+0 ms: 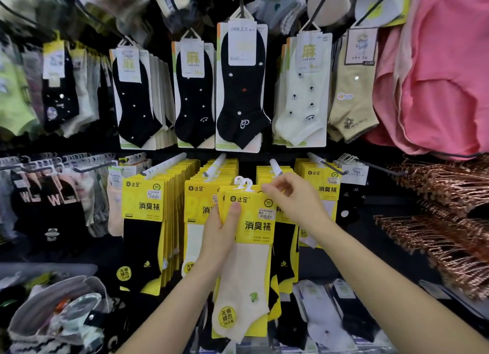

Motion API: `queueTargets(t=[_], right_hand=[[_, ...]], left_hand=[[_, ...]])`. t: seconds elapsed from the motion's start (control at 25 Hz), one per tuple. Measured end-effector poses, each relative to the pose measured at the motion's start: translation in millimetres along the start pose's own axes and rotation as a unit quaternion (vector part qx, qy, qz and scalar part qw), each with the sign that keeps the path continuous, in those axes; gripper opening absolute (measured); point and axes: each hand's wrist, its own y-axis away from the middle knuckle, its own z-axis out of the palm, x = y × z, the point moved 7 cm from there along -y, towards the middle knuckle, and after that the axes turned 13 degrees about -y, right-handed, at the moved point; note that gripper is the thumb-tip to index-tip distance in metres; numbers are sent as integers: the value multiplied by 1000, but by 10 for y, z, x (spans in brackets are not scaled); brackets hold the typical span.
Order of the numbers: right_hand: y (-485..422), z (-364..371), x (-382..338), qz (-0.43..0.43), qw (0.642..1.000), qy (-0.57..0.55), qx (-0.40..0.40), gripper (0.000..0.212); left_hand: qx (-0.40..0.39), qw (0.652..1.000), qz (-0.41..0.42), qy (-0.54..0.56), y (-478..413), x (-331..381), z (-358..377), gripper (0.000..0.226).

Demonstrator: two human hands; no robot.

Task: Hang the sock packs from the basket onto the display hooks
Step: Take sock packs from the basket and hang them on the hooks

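Left grip [221,232] clasps the sock packs [258,226] by the yellow card, right grip [296,200] pinches the top corner; probably light, stiff up top, floppy below.

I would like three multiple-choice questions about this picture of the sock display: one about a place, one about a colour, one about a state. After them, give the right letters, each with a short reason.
1. Where do the pink garments hang?
A. Upper right
B. Lower left
C. Below the hands

2. What colour is the sock in the front held pack?
A. Black
B. Cream
C. Pink

3. What is the left hand doing?
A. Hanging open
B. Gripping the held pack
C. Reaching into a basket

Answers:
1 A: they fill the upper right corner of the view.
2 B: a cream sock shows under its yellow top.
3 B: its thumb lies on the pack's front, while the right hand pinches the top edge.
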Motion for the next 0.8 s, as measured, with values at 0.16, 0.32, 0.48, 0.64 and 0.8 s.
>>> queueTargets(t=[0.16, 0.32, 0.48, 0.64, 0.8], right_hand=[[-40, -55, 102, 55, 998, -22, -13, 30], [-31, -215, 192, 64, 996, -58, -18, 18], [-97, -271, 125, 56, 997, -53, -12, 5], [-214, -287, 30, 47, 998, -6, -28, 13], [-302, -318, -9, 43, 999, 14, -28, 22]], left_hand=[[-20, 999, -5, 32, -4, 40, 234, 21], [-20, 999, -9, 33, -44, 50, 334, 13], [9, 1000, -6, 22, -72, 76, 326, 11], [-7, 1000, 3, -7, -72, 86, 372, 29], [-5, 1000, -10, -10, -49, 54, 350, 35]])
